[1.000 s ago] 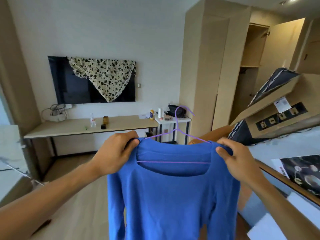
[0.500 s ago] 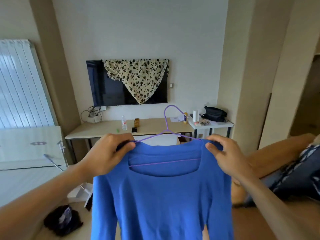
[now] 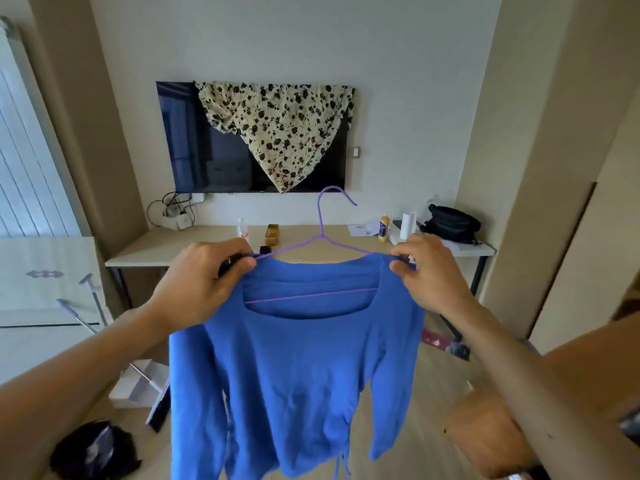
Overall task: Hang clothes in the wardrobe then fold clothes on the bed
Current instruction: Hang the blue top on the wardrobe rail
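A blue long-sleeved top (image 3: 294,368) hangs on a thin purple hanger (image 3: 322,233) in front of me, its hook pointing up. My left hand (image 3: 204,282) pinches the top's left shoulder over the hanger's end. At the other shoulder my right hand (image 3: 433,271) pinches the cloth in the same way. Both sleeves dangle down. The wardrobe and the bed are out of view.
A wall-mounted TV (image 3: 207,150) with a floral cloth (image 3: 280,126) draped over it faces me. Below it runs a long desk (image 3: 166,247) with bottles and a black bag (image 3: 450,223). A dark bag (image 3: 93,452) and white boards lie on the floor at left; a wooden corner (image 3: 485,431) sits at right.
The view has swung left, from the wardrobe and bed toward the TV wall. Both hands keep their hold on the top's shoulders, with the hanger still inside it.
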`<state>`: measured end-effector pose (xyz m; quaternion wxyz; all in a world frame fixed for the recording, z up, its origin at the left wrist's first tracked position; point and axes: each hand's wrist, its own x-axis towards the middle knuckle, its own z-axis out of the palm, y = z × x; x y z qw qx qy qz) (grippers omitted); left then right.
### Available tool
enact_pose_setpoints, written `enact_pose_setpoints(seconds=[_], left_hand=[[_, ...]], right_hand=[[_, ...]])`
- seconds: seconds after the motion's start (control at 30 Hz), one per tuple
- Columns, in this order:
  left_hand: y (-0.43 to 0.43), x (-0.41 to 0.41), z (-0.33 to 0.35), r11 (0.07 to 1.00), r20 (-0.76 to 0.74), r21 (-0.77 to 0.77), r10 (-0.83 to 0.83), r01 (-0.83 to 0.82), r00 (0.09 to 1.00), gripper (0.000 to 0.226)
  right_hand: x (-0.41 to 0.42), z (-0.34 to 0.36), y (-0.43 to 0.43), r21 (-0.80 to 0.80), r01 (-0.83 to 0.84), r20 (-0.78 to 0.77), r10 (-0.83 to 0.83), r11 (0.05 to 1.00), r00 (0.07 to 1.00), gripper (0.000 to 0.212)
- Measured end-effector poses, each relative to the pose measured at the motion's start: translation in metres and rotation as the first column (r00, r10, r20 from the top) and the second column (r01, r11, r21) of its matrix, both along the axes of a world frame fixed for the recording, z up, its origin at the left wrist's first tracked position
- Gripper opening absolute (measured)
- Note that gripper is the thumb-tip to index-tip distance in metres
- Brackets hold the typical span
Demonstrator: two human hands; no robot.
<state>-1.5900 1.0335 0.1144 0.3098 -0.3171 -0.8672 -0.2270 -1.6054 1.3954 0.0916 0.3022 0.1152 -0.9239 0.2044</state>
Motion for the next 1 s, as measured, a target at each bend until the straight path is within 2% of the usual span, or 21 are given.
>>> enact_pose_setpoints(seconds=[0.13,0.23,0.33,0.47,0.63,0.77,0.87,1.0], left_hand=[[0.01,-0.091,-0.018,0.998,0.093,-0.027,-0.052,0.054,0.994,0.026],[0.022,-0.158,-0.023,0.976,0.17,-0.111,-0.169,0.189,0.971,0.024],[0.045,-0.223,-0.024,0.934,0.238,-0.141,-0.29,0.328,0.927,0.031],[0.092,-0.302,-0.027,0.875,0.399,-0.041,-0.428,0.483,0.811,0.039],[0.169,-0.39,-0.036,0.776,0.553,0.076,-0.556,0.627,0.621,0.035],[0.237,-0.451,-0.05,0.692,0.571,0.133,-0.639,0.71,0.516,0.032],[0.291,-0.49,-0.06,0.674,0.527,0.126,-0.667,0.728,0.527,0.032],[0.362,-0.535,-0.062,0.667,0.481,0.117,-0.686,0.736,0.545,0.03]], right_hand=[[-0.082,-0.021,0.005,-0.01,0.072,0.045,-0.072,0.997,0.996,0.017],[-0.14,-0.034,0.017,-0.021,0.126,0.073,-0.124,0.992,0.99,0.012],[-0.191,-0.044,0.032,-0.067,0.195,0.078,-0.19,0.978,0.979,0.011],[-0.239,-0.05,0.061,-0.141,0.291,0.117,-0.276,0.946,0.954,0.014],[-0.302,-0.061,0.12,-0.213,0.385,0.133,-0.364,0.898,0.922,0.02],[-0.355,-0.072,0.179,-0.271,0.41,0.113,-0.394,0.871,0.912,0.023],[-0.391,-0.075,0.224,-0.326,0.437,0.099,-0.429,0.838,0.898,0.024],[-0.423,-0.072,0.286,-0.323,0.495,0.132,-0.48,0.806,0.868,0.026]])
